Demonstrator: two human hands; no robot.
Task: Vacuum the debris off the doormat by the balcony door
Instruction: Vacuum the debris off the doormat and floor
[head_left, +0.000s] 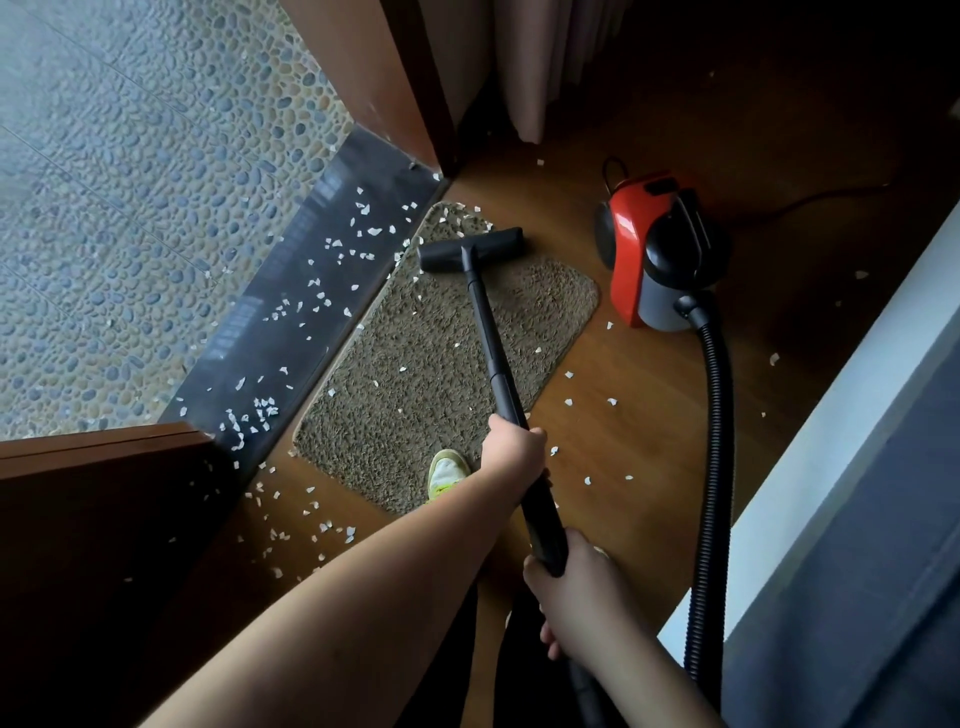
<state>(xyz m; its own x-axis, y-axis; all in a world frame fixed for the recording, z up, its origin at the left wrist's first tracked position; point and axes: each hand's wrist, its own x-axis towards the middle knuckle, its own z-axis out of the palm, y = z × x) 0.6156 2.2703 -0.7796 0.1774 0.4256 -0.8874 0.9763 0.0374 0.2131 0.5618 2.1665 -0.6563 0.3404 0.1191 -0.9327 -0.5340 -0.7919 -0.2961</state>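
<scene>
- One brown shaggy rectangular doormat (447, 358), ahead of both hands, soft pile, likely traps bits.
- One red-and-black canister vacuum (657, 249), far right of the hands; looks light.
- One rigid black wand (493, 364): left hand (514, 449) clamped mid-tube, right hand (576, 597) clamped lower, hands apart. Floor head (470, 248) sits on the mat's far end.
- White paper-like flecks (402, 369): a few left on the mat, light.

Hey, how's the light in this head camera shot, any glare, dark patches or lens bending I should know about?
Head view: daylight from the pebbled balcony floor lights the brown shaggy doormat; a pale glare streaks the dark polished threshold strip; the top right, behind the red and grey canister vacuum, falls into deep shadow; wide-angle distortion bows the white edge at right.
</scene>
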